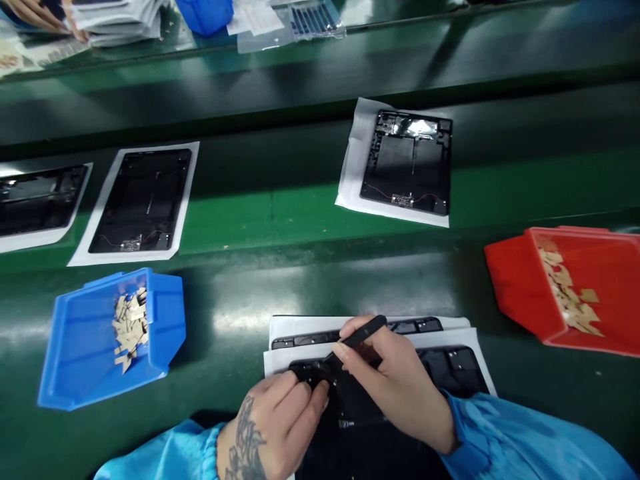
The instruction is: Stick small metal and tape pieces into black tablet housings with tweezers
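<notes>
My right hand (400,380) pinches black tweezers (367,330), their tips angled down to the upper left corner of a black tablet housing (370,447). Close beside those tips, my left hand (280,420) has its fingers curled and pressed together at the same corner. Whatever they hold, if anything, is hidden. The housing lies on a white sheet (276,361) in front of me, partly covered by both hands. Just behind it, the edge of a second black housing (305,339) shows on another white sheet.
A blue bin (65,353) at left and a red bin (515,287) at right hold small tan pieces. On the green belt beyond lie black housings (145,193) on white sheets, another housing (410,167) among them. At the far upper left, another person's hand (45,13) is near stacked sheets.
</notes>
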### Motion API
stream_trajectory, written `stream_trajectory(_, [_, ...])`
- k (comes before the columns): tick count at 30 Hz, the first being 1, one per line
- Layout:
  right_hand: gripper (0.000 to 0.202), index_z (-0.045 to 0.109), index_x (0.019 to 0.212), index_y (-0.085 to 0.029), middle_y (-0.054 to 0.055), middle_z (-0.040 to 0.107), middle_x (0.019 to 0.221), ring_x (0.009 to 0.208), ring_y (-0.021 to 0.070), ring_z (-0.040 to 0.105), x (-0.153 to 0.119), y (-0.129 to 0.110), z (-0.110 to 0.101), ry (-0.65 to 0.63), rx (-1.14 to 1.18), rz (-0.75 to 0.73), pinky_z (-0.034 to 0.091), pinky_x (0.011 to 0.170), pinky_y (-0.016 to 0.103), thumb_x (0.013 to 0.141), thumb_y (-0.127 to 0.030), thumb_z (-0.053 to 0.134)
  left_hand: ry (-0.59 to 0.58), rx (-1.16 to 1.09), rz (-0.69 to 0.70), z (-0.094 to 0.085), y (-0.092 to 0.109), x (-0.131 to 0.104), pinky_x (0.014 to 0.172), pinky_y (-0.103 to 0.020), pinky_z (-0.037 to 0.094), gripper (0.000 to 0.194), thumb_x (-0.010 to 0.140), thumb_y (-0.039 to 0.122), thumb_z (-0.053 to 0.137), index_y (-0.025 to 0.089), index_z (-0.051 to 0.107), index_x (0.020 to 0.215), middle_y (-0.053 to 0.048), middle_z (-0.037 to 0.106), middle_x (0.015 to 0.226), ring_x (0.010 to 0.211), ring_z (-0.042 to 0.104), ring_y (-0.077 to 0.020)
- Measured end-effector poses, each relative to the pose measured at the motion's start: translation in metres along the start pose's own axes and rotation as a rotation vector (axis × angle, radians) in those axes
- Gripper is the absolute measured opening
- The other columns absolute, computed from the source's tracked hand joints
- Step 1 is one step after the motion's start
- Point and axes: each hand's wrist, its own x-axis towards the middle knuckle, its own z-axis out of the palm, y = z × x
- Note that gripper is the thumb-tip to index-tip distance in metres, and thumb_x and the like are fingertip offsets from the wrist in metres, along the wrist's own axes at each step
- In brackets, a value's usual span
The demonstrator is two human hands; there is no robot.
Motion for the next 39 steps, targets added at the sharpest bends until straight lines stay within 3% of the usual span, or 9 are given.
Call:
stream_trajectory(10, [0.002,0.053,0.09,-0.021,-0.002,0.061,0.077,0.065,0.0127,0.059,-0.0026,-0.0004,-0.0003,0.006,-0.03,-0.053,0.047,0.06,0.024,0.088,-0.021,0.053,0.015,-0.056,-0.028,-0.0016,0.0013,0.0011,0.052,-0.029,0.048,0.029,0.08,0.005,0.057,0.002,0.059,0.109,-0.008,0.059,0.072,0.065,0.054,-0.0173])
stream_trajectory(21, [0.004,0.054,0.09,-0.023,-0.005,0.061,0.078,0.067,0.0105,0.06,-0.0039,0.0007,0.0012,0.026,-0.051,-0.121,0.044,0.06,0.022,0.088,-0.019,0.053,0.033,0.116,-0.158,-0.0054,0.0053,0.0021,0.051,-0.033,0.047,0.032,0.081,0.016,0.06,0.001,0.062,0.108,-0.009,0.059,0.072,0.063,0.053,-0.0201])
stream_trajectory(39, [0.005,0.054,0.09,-0.021,-0.004,0.063,0.078,0.068,0.0109,0.062,-0.0068,0.0014,0.0026,0.086,-0.145,-0.258,0.045,0.062,0.023,0.088,-0.016,0.053,0.023,0.139,-0.156,-0.0035,0.0052,0.0038,0.053,-0.034,0.045,0.032,0.08,0.016,0.061,0.0,0.062,0.108,-0.009,0.059,0.072,0.064,0.051,-0.0199])
